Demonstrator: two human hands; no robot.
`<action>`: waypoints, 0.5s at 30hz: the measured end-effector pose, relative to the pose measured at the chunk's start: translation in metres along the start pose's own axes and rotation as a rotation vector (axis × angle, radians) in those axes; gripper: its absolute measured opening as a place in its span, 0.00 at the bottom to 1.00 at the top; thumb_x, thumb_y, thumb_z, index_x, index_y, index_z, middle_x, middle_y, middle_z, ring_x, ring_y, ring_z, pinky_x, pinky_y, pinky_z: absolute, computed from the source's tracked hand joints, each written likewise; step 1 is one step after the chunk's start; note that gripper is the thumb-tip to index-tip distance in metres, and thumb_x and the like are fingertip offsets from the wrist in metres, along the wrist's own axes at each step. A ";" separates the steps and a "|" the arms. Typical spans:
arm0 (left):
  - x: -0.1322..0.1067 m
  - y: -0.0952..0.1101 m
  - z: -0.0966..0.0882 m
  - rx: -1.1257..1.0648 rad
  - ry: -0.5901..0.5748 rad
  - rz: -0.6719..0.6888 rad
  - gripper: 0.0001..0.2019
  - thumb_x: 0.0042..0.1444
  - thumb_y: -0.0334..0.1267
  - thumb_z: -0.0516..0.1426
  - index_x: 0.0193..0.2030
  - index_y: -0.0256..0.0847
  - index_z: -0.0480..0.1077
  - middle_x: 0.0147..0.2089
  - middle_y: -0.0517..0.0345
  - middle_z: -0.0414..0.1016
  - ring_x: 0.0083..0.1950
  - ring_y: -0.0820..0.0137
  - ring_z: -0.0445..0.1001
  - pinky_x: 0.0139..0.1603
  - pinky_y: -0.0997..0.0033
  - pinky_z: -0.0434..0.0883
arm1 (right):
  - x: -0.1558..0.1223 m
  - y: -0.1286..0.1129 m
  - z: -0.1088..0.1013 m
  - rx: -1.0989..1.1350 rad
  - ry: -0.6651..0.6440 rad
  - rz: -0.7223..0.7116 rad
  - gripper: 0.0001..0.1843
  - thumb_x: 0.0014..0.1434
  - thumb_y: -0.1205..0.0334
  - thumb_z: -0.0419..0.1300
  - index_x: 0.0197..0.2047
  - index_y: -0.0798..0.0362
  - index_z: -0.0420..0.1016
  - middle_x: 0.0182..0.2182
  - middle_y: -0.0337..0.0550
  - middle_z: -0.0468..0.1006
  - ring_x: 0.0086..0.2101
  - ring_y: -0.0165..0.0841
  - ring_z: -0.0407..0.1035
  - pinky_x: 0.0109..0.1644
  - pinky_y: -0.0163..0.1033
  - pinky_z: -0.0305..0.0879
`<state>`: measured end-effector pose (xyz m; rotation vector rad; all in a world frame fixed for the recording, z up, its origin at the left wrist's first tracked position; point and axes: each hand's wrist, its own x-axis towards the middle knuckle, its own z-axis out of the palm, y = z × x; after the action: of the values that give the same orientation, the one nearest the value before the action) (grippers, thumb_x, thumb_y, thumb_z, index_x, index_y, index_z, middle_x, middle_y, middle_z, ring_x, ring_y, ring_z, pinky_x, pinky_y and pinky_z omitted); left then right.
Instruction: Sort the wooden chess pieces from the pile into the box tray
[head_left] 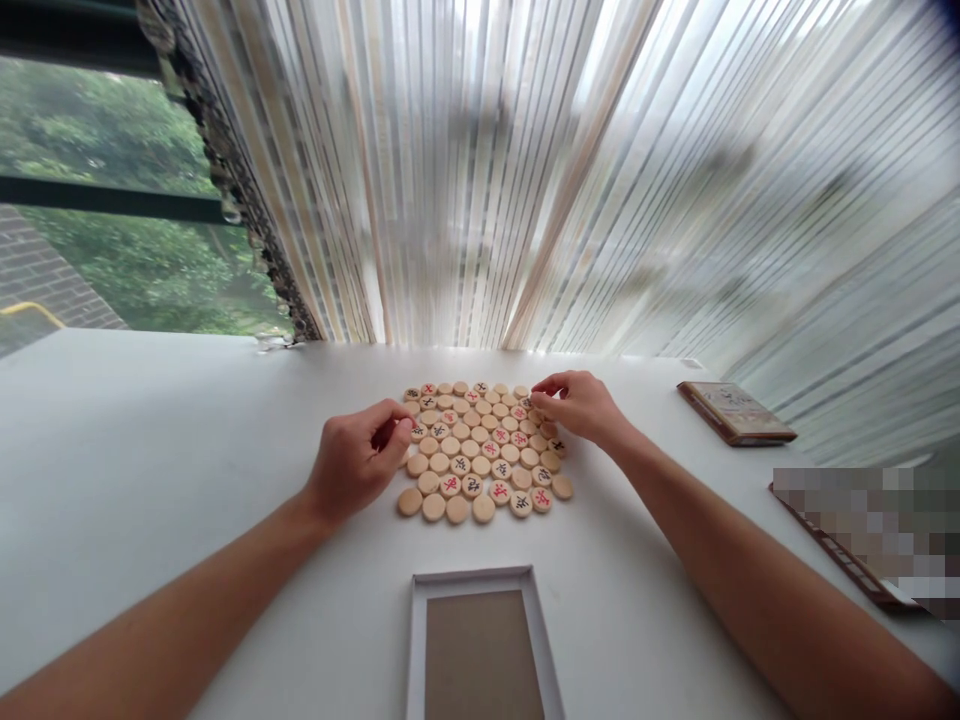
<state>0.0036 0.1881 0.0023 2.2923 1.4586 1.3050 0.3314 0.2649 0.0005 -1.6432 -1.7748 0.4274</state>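
Many round wooden Chinese chess pieces (470, 433) lie flat and packed close together on the white table. Some show red or black characters, others a plain face. At the left edge of the group is my left hand (358, 455), its fingers curled and thumb against the index finger; whatever they may pinch is hidden. My right hand (574, 403) reaches the far right corner, thumb and index finger pinched at a piece with a black character (527, 402). Its other fingers are folded in.
An open shallow box (420, 640) with a brown bottom sits at the table's near edge. To the right lie a brown-edged box or book (739, 412) and a second, partly blurred one (840, 550). A striped sheer curtain (465, 200) hangs behind the white table (187, 450).
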 end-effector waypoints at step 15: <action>-0.001 -0.001 0.002 -0.065 0.007 0.003 0.11 0.65 0.37 0.56 0.33 0.38 0.77 0.20 0.66 0.69 0.20 0.75 0.64 0.26 0.75 0.63 | 0.005 -0.006 -0.002 -0.108 -0.148 -0.066 0.11 0.53 0.50 0.71 0.30 0.48 0.89 0.29 0.43 0.84 0.31 0.37 0.73 0.36 0.40 0.64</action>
<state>0.0044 0.1885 -0.0004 2.2516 1.3942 1.3427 0.3288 0.2679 0.0070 -1.6580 -1.9866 0.4396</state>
